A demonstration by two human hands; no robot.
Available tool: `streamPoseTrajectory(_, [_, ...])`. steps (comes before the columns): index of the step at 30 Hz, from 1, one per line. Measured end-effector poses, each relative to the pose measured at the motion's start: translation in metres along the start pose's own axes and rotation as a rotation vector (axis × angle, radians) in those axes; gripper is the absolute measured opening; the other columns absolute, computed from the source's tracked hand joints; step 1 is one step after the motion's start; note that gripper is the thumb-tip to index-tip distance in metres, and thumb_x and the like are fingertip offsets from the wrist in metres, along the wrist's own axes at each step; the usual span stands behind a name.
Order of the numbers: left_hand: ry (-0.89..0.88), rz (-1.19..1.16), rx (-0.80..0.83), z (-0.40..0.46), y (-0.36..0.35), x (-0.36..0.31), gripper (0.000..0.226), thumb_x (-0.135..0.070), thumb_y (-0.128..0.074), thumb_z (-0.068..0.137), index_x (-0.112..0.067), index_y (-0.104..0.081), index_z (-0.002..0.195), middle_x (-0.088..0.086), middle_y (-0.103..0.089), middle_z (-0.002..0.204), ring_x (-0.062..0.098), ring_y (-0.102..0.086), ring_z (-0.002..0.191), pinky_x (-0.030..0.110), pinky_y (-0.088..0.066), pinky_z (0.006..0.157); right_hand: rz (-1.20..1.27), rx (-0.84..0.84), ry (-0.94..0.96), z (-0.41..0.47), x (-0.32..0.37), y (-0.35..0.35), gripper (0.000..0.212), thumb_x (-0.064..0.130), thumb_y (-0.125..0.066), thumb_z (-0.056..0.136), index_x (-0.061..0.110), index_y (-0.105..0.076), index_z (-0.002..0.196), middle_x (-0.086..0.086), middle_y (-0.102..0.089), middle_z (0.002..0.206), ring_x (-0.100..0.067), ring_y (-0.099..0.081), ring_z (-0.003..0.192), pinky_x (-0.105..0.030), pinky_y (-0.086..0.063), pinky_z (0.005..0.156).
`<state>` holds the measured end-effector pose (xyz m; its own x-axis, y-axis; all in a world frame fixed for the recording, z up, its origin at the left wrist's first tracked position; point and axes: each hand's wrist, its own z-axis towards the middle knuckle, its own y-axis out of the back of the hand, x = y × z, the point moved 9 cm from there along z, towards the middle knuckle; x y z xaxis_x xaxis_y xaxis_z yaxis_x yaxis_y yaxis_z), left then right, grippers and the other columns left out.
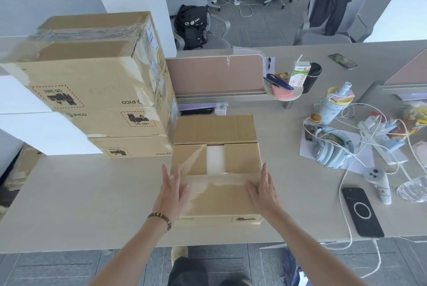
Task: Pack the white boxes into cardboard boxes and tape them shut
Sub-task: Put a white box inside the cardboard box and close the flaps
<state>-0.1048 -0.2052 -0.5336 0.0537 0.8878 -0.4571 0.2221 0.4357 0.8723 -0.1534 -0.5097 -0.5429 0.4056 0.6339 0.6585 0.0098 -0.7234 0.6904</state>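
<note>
At the near edge of the desk [92,204], the left hand [172,189] and right hand [262,187] lie flat, fingers straight, on the near flap of the cardboard box [215,170]. Best pressed evenly, I'd say, squaring the flaps before any tape goes on (no roll identifiable here). The lid isn't closed: a white box [215,158] shows through the gap between the inner flaps, and the far flap is down. Beyond, left, taped cartons [92,77] stand stacked.
</note>
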Motion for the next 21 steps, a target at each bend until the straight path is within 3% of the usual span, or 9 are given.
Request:
streamPoseTrajectory(3, [0.057,0.02,0.019,0.018,-0.001,0.005,0.076,-0.045,-0.038,0.102,-0.022,0.009,0.158,0.021,0.016,0.162,0.041,-0.037,0.141,0.045,-0.046,0.105,-0.041,-0.005,-0.039,0.016,0.0,-0.004,0.079,0.049,-0.04,0.101,0.026,0.009,0.158,-0.004,-0.021,0.161,-0.033,-0.035,0.142,-0.046,-0.036,0.109])
streamPoseTrajectory(6, [0.08,-0.049,0.061,0.033,-0.006,0.007,0.074,-0.043,-0.039,0.102,-0.022,0.005,0.158,0.013,0.009,0.165,0.038,-0.029,0.146,0.046,-0.043,0.109,-0.011,-0.036,-0.078,0.018,-0.003,-0.005,0.075,0.051,-0.038,0.101,0.028,0.004,0.159,-0.001,-0.026,0.161,-0.031,-0.038,0.141,-0.045,-0.036,0.106])
streamPoseTrajectory(10, [0.044,-0.003,0.052,0.043,-0.011,0.014,0.078,-0.058,-0.03,0.096,-0.027,0.003,0.158,0.012,-0.009,0.163,0.033,-0.051,0.13,0.037,-0.054,0.087,0.146,-0.135,-0.145,0.017,-0.014,0.008,0.072,0.043,-0.043,0.103,0.024,-0.002,0.159,-0.006,-0.052,0.146,-0.034,-0.053,0.125,-0.037,-0.037,0.088])
streamPoseTrajectory(12, [0.03,0.037,0.047,0.051,-0.009,0.014,0.084,-0.069,-0.016,0.089,-0.025,0.001,0.159,0.009,-0.022,0.155,0.031,-0.061,0.112,0.031,-0.049,0.073,0.078,-0.185,-0.109,0.016,-0.01,0.014,0.068,0.041,-0.045,0.102,0.026,-0.01,0.158,-0.003,-0.048,0.148,-0.034,-0.054,0.124,-0.038,-0.042,0.089])
streamPoseTrajectory(14, [0.003,0.103,0.055,0.067,-0.004,0.009,0.093,-0.076,-0.001,0.083,-0.021,0.001,0.159,0.01,-0.033,0.145,0.029,-0.062,0.103,0.031,-0.048,0.073,-0.112,-0.267,-0.019,0.019,0.002,0.02,0.062,0.032,-0.048,0.1,0.024,-0.022,0.156,-0.005,-0.037,0.153,-0.034,-0.052,0.126,-0.043,-0.05,0.091])
streamPoseTrajectory(17, [0.059,0.012,0.027,0.087,0.007,0.004,0.079,-0.056,-0.032,0.098,-0.022,0.007,0.158,0.009,-0.042,0.135,0.03,-0.063,0.102,0.037,-0.052,0.079,-0.321,-0.263,-0.004,0.033,0.016,0.01,0.061,0.021,-0.05,0.096,0.013,-0.03,0.154,-0.009,-0.037,0.153,-0.033,-0.047,0.133,-0.044,-0.048,0.099])
streamPoseTrajectory(21, [0.028,-0.038,0.014,0.089,0.009,-0.002,0.078,-0.052,-0.036,0.099,-0.025,0.009,0.158,0.007,-0.043,0.13,0.027,-0.062,0.099,0.038,-0.051,0.079,-0.215,-0.184,-0.305,0.048,-0.001,-0.001,0.073,0.056,-0.031,0.101,0.019,-0.009,0.159,-0.009,-0.045,0.145,-0.036,-0.051,0.126,-0.045,-0.041,0.099])
